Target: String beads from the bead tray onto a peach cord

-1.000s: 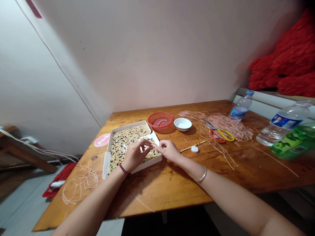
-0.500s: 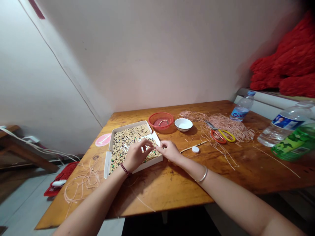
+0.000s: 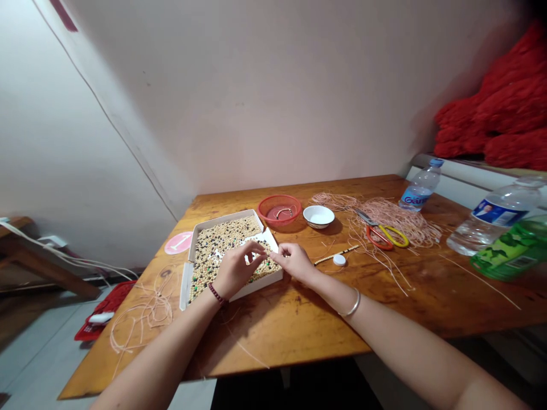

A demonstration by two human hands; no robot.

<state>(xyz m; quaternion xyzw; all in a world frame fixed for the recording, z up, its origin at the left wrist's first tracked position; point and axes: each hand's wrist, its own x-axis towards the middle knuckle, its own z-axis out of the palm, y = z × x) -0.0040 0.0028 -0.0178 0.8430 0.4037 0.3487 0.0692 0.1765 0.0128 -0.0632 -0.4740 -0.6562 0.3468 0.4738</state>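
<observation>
My left hand (image 3: 238, 267), with a dark bead bracelet at its wrist, is over the near right part of a shallow white box (image 3: 260, 286) full of small beads (image 3: 228, 230). Its thumb and fingers meet in a pinch. My right hand (image 3: 294, 262), below a silver bangle, is closed at the box's right edge, its fingertips close to those of the left. Whatever is between the fingers is too small to make out. Right of this hand, a strung row of pale and dark beads (image 3: 328, 259) lies beside a round white cap (image 3: 339, 260).
Behind the box are a red basket (image 3: 280, 223) holding a beaded string and a white bowl (image 3: 318, 217). Scissors (image 3: 387, 234) rest on a heap of pinkish cord (image 3: 410, 225). Bottles (image 3: 487, 219) line the table's right side. Loose cord (image 3: 145, 316) lies at left.
Both hands stay nearly in place above the box, fingertips still close together. The other things on the table have not visibly moved.
</observation>
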